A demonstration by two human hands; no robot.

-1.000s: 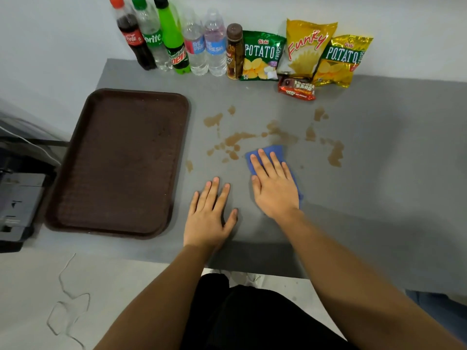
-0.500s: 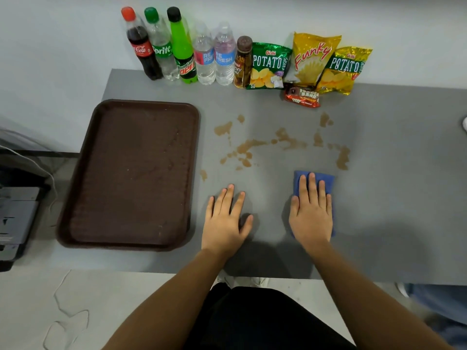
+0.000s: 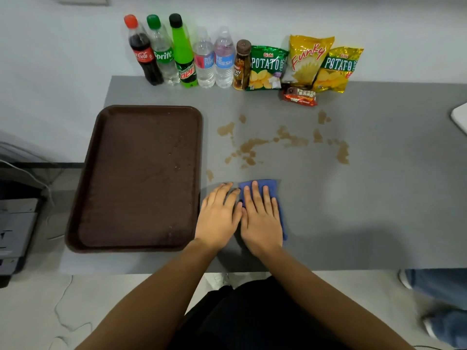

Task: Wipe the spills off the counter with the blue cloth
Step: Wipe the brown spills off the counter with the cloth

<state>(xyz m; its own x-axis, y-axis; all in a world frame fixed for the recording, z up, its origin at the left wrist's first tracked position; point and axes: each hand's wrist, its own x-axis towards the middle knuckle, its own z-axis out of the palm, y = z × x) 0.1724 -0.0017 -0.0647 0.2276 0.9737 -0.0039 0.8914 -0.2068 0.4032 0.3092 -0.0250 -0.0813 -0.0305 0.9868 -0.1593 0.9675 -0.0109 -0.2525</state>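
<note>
A folded blue cloth (image 3: 269,185) lies flat on the grey counter (image 3: 366,210) near its front edge. My right hand (image 3: 261,219) presses flat on top of the cloth, fingers stretched out, hiding most of it. My left hand (image 3: 218,215) rests palm down on the bare counter, touching the right hand's side. Brown spills (image 3: 252,145) are scattered across the counter's middle, just beyond the cloth, with further patches to the right (image 3: 342,152).
A large brown tray (image 3: 141,173) sits to the left of my hands. Several drink bottles (image 3: 182,51) and snack bags (image 3: 305,64) line the back wall. A white object (image 3: 460,117) pokes in at the right edge. Another person's jeans and shoe (image 3: 439,294) stand at right.
My right hand has slid the cloth to the left along the counter's front, from under the right spills to beside my left hand. The left hand stayed flat.
</note>
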